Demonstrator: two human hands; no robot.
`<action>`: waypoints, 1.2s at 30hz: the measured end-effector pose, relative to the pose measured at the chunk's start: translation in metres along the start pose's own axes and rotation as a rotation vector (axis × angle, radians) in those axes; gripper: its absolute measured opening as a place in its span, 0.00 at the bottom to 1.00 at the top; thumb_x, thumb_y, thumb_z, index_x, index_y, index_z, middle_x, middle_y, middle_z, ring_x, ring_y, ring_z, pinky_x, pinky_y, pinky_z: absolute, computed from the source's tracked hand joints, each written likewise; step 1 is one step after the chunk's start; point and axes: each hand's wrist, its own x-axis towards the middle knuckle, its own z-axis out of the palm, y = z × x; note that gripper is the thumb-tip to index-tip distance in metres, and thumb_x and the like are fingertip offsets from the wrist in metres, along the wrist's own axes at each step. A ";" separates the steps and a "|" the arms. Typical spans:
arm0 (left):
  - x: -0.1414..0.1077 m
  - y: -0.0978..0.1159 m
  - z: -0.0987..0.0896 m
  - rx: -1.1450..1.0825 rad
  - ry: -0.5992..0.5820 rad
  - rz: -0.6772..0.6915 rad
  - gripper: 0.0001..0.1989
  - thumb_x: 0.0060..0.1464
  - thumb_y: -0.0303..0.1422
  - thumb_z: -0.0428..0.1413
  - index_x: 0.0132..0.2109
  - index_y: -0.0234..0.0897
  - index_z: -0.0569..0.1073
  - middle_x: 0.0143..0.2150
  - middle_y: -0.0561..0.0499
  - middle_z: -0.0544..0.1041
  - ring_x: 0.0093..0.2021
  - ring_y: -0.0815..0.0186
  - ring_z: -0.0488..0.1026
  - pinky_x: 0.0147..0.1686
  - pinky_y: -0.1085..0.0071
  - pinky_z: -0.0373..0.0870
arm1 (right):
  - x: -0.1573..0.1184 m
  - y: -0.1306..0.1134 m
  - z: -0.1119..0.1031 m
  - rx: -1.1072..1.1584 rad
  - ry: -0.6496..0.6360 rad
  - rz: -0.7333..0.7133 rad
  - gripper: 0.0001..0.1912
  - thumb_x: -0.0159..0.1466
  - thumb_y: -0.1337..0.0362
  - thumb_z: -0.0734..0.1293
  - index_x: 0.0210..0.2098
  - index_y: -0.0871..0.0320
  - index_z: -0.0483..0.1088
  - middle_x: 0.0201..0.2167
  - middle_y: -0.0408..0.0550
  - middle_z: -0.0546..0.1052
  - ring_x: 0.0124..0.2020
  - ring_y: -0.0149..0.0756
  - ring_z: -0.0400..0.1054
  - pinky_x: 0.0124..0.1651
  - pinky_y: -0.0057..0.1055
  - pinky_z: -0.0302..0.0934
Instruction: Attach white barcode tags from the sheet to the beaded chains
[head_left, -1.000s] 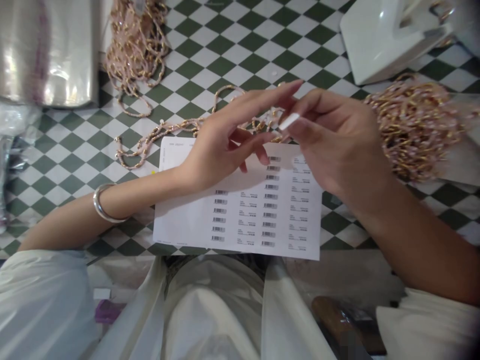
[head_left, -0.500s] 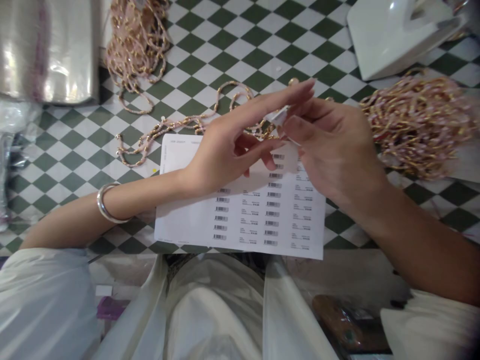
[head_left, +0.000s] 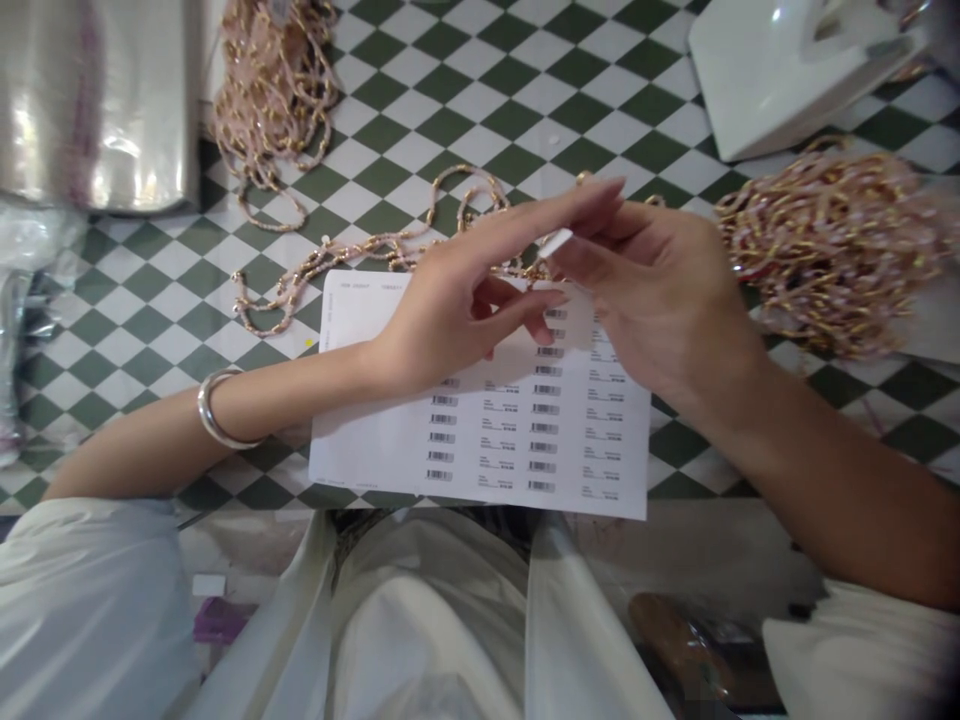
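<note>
A white label sheet (head_left: 375, 420) with rows of small barcodes lies under both hands. My left hand (head_left: 465, 290) hovers over its upper part, index finger stretched toward the right fingertips, thumb apart; nothing shows clearly between its fingers. My right hand (head_left: 660, 290) pinches a small white label (head_left: 555, 243) between thumb and fingers. Behind the hands, beaded pink and gold strands (head_left: 360, 245) lie along the sheet's top edge, partly hidden by the fingers.
Bundles of beaded strands lie at the upper left (head_left: 277, 100) and at the right (head_left: 840, 250). A white dispenser-like object (head_left: 750, 90) stands at the upper right. Clear plastic bags (head_left: 135, 110) fill the upper left corner of the checkered table (head_left: 420, 80).
The small white label in my right hand has turned and now shows flatter. My left index finger has dropped slightly. The sheet has stayed in place.
</note>
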 end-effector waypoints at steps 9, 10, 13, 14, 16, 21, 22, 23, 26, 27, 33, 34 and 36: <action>-0.001 0.000 -0.002 0.012 -0.036 -0.017 0.26 0.61 0.26 0.49 0.65 0.38 0.61 0.66 0.40 0.63 0.35 0.81 0.76 0.28 0.89 0.70 | 0.002 0.004 -0.004 -0.050 0.020 0.015 0.11 0.51 0.60 0.77 0.33 0.56 0.78 0.32 0.40 0.76 0.34 0.26 0.70 0.39 0.26 0.67; -0.001 0.000 -0.002 0.012 -0.035 -0.009 0.26 0.61 0.26 0.49 0.66 0.38 0.61 0.65 0.41 0.64 0.35 0.80 0.77 0.29 0.88 0.72 | 0.003 0.005 -0.004 -0.037 0.005 0.027 0.11 0.51 0.59 0.77 0.33 0.56 0.78 0.31 0.40 0.75 0.33 0.26 0.69 0.38 0.26 0.67; 0.000 0.001 -0.003 0.025 -0.022 -0.036 0.27 0.61 0.27 0.50 0.67 0.40 0.59 0.65 0.40 0.64 0.36 0.79 0.77 0.31 0.86 0.74 | 0.004 0.004 -0.005 0.010 -0.021 0.063 0.14 0.48 0.55 0.78 0.28 0.57 0.77 0.27 0.39 0.71 0.31 0.26 0.67 0.35 0.26 0.67; 0.000 0.001 -0.002 0.027 -0.021 -0.047 0.28 0.61 0.27 0.50 0.67 0.41 0.59 0.66 0.40 0.63 0.35 0.79 0.78 0.31 0.86 0.74 | 0.004 0.004 -0.005 0.014 -0.015 0.068 0.15 0.47 0.55 0.79 0.26 0.57 0.77 0.26 0.39 0.70 0.30 0.26 0.67 0.35 0.26 0.66; -0.001 0.002 -0.001 0.028 -0.031 -0.052 0.28 0.61 0.27 0.49 0.67 0.40 0.57 0.66 0.39 0.62 0.35 0.79 0.77 0.32 0.85 0.74 | 0.004 0.004 -0.004 0.009 0.006 0.077 0.15 0.46 0.54 0.79 0.26 0.56 0.76 0.27 0.39 0.71 0.29 0.27 0.67 0.33 0.27 0.66; -0.002 0.000 0.003 0.022 -0.037 -0.003 0.26 0.62 0.29 0.46 0.67 0.36 0.57 0.66 0.39 0.62 0.36 0.81 0.77 0.33 0.86 0.73 | 0.003 0.004 -0.001 -0.016 0.018 0.071 0.12 0.47 0.57 0.79 0.28 0.54 0.77 0.30 0.41 0.74 0.31 0.29 0.69 0.31 0.28 0.66; -0.003 -0.001 0.003 0.028 -0.038 -0.005 0.26 0.63 0.29 0.46 0.67 0.36 0.57 0.66 0.40 0.62 0.37 0.80 0.77 0.33 0.86 0.73 | 0.003 0.004 -0.001 -0.017 0.019 0.068 0.12 0.48 0.57 0.79 0.28 0.54 0.77 0.30 0.42 0.75 0.31 0.30 0.69 0.31 0.28 0.66; -0.003 -0.001 0.003 0.037 -0.040 -0.016 0.26 0.63 0.29 0.45 0.67 0.36 0.57 0.66 0.40 0.62 0.38 0.79 0.77 0.33 0.86 0.73 | 0.003 0.005 -0.001 -0.016 0.022 0.065 0.12 0.48 0.57 0.78 0.28 0.54 0.77 0.30 0.42 0.75 0.31 0.30 0.69 0.31 0.28 0.66; -0.003 -0.001 0.004 0.036 -0.041 -0.059 0.26 0.62 0.29 0.47 0.66 0.35 0.59 0.66 0.39 0.62 0.40 0.77 0.78 0.33 0.86 0.73 | 0.004 0.006 -0.001 -0.030 0.027 0.057 0.12 0.48 0.57 0.78 0.30 0.53 0.78 0.31 0.41 0.76 0.32 0.29 0.69 0.34 0.28 0.66; -0.003 0.000 0.004 0.023 -0.039 -0.066 0.26 0.62 0.29 0.47 0.66 0.34 0.59 0.66 0.38 0.62 0.39 0.77 0.78 0.33 0.86 0.74 | 0.003 0.006 -0.002 -0.035 0.032 0.050 0.11 0.49 0.57 0.78 0.30 0.53 0.78 0.32 0.41 0.77 0.32 0.29 0.69 0.35 0.28 0.66; -0.004 0.000 0.006 -0.080 -0.023 -0.074 0.26 0.61 0.29 0.49 0.65 0.32 0.60 0.65 0.40 0.64 0.34 0.80 0.78 0.29 0.89 0.71 | 0.001 0.012 -0.004 -0.056 0.031 -0.001 0.07 0.53 0.60 0.76 0.31 0.52 0.78 0.31 0.40 0.77 0.35 0.27 0.71 0.37 0.26 0.67; -0.004 0.001 0.005 -0.085 -0.025 -0.077 0.26 0.61 0.30 0.50 0.65 0.33 0.60 0.65 0.41 0.64 0.34 0.79 0.78 0.27 0.91 0.70 | 0.001 0.012 -0.004 -0.069 0.034 -0.009 0.07 0.54 0.60 0.76 0.31 0.52 0.77 0.31 0.40 0.77 0.35 0.28 0.71 0.37 0.26 0.67; -0.004 0.002 0.005 -0.094 -0.024 -0.107 0.26 0.60 0.29 0.51 0.65 0.36 0.61 0.65 0.42 0.64 0.34 0.77 0.79 0.22 0.93 0.66 | 0.001 0.013 -0.004 -0.097 0.042 -0.004 0.08 0.54 0.59 0.75 0.31 0.54 0.77 0.31 0.41 0.77 0.35 0.29 0.71 0.36 0.27 0.67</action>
